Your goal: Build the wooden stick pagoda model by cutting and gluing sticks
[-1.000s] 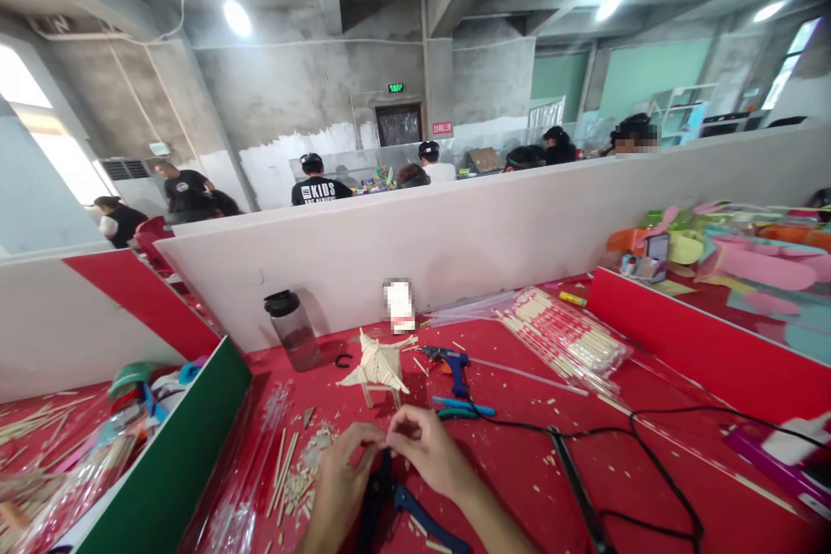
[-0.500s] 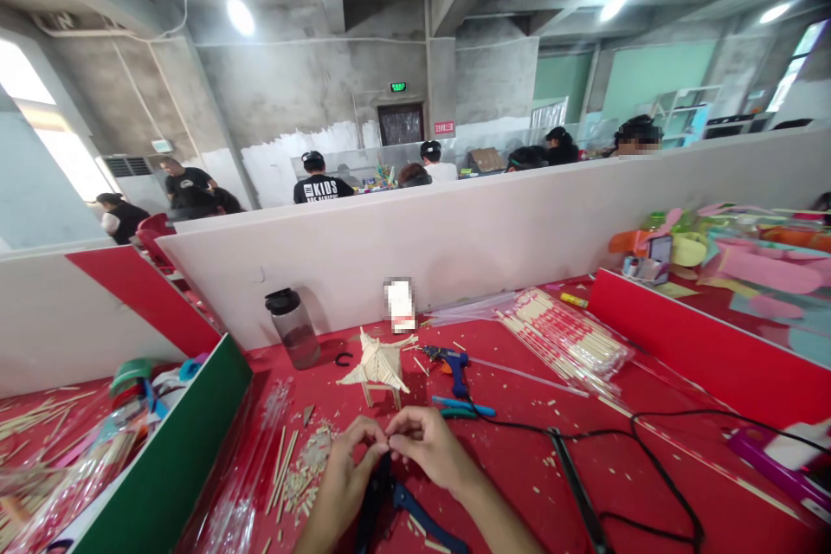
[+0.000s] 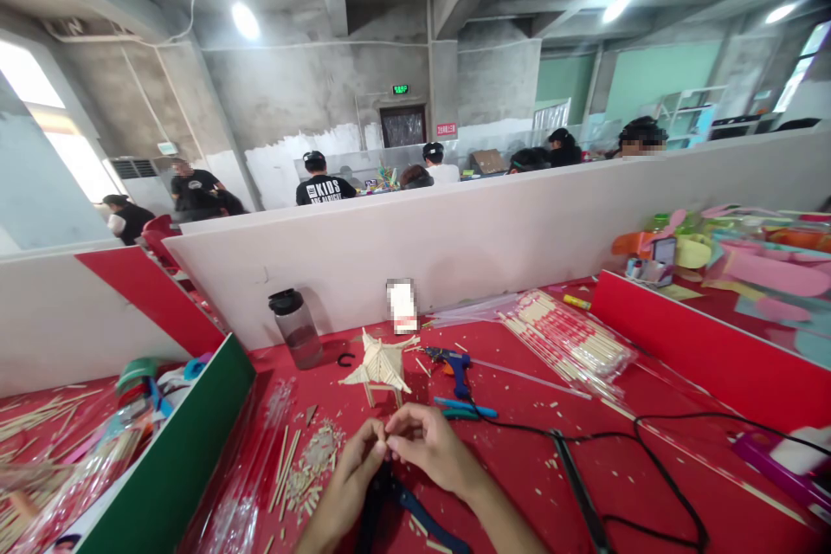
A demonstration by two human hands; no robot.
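My left hand and my right hand meet fingertip to fingertip over the red table. Both pinch at the same spot; whatever is between the fingers is too small or hidden to name. Right below them lies a dark blue hand tool with two handles, partly covered by my hands. Just beyond my fingers stands a star-shaped model of wooden sticks on stick legs. A pile of short cut stick pieces lies left of my left hand, with a few longer sticks beside it.
A blue glue gun and blue pliers lie beyond my right hand. A black cable crosses the right side. Bagged sticks, a water bottle and a phone stand or lie farther back. Low partitions bound the table.
The hands keep nearly the same pose, fingertips together, with only a slight shift of the fingers. The view has moved a little; the things on the table stay in place.
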